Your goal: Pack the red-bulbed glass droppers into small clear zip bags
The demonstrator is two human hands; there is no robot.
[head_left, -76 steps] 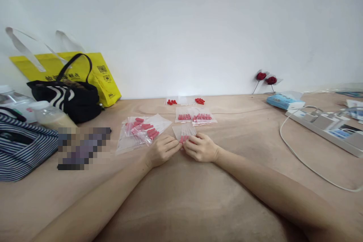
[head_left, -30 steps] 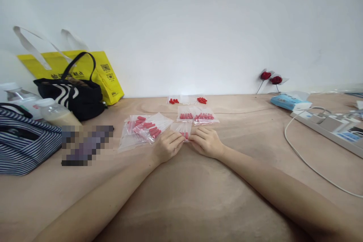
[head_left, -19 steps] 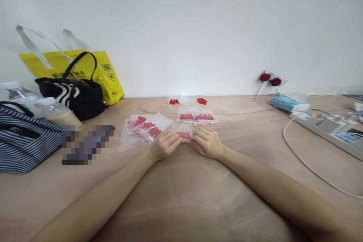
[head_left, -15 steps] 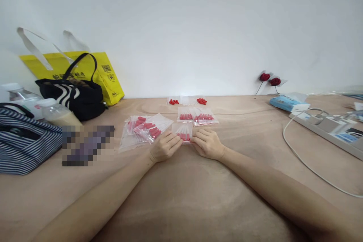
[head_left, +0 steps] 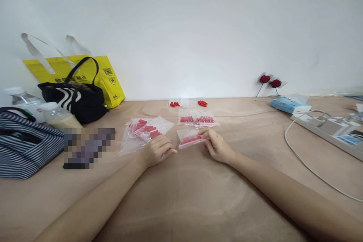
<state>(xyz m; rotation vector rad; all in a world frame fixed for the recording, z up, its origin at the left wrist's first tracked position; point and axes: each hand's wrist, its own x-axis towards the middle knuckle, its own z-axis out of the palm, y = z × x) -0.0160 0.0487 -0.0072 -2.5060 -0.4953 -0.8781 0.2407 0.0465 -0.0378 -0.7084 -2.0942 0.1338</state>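
Observation:
Pinched by its right edge, a small clear bag of red capsules (head_left: pixel 189 138) hangs from my right hand (head_left: pixel 217 145), slightly tilted over the table. My left hand (head_left: pixel 158 151) rests on the wood, its fingers loosely bent but apart, holding nothing. Just beyond it lies a loose pile of clear bags (head_left: pixel 141 128), some with red capsules inside. Farther back, two filled bags (head_left: pixel 198 119) lie side by side. Red pieces (head_left: pixel 202 103) show in clear plastic near the wall.
At the left stand a striped bag (head_left: pixel 28 147), bottles (head_left: pixel 61 115), a black bag (head_left: pixel 79 102) and a yellow bag (head_left: pixel 113 83). To the right are a blue tissue pack (head_left: pixel 289 104), a power strip (head_left: pixel 326 132) with a white cable, and two red flowers (head_left: pixel 269 79).
My left hand has let go of the small bag and moved left. My right hand has shifted right with the bag, which is now tilted. The view has tipped slightly.

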